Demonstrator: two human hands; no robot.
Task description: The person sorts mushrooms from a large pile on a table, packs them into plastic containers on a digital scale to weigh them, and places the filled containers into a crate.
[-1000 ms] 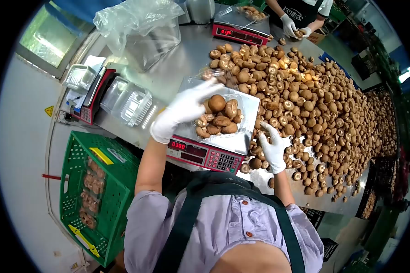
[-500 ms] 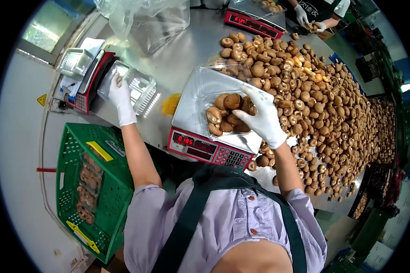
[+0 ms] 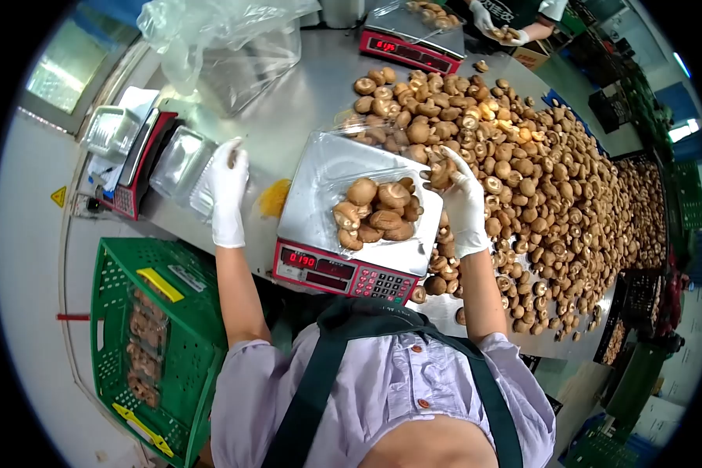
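Several brown mushrooms (image 3: 385, 195) lie in a clear plastic tray (image 3: 342, 186) on the silver pan of a red scale (image 3: 299, 277). To its right, at the near edge of the mushroom pile (image 3: 546, 187), my right hand (image 3: 464, 204), in a white glove, has thumb and fingers closed around a brown mushroom (image 3: 441, 173). My left hand (image 3: 230, 195), gloved too, is left of the scale beside stacked clear trays (image 3: 181, 165). Its fingers are curled. A small brownish patch shows between them, too little to name.
A second red scale (image 3: 136, 168) with a clear tray (image 3: 111, 131) stands at the left. A green crate (image 3: 156, 269) holds packed trays. Yellow netting (image 3: 274, 199) lies by my scale. Plastic bags (image 3: 226, 47) lie behind. Across the table, a co-worker's gloved hands (image 3: 501, 30) hold mushrooms beside another scale (image 3: 409, 51).
My right hand has moved from over the tray to the pile's edge and closed around a mushroom. My left hand has shifted right, off the stacked trays. The scale's reading has risen slightly.
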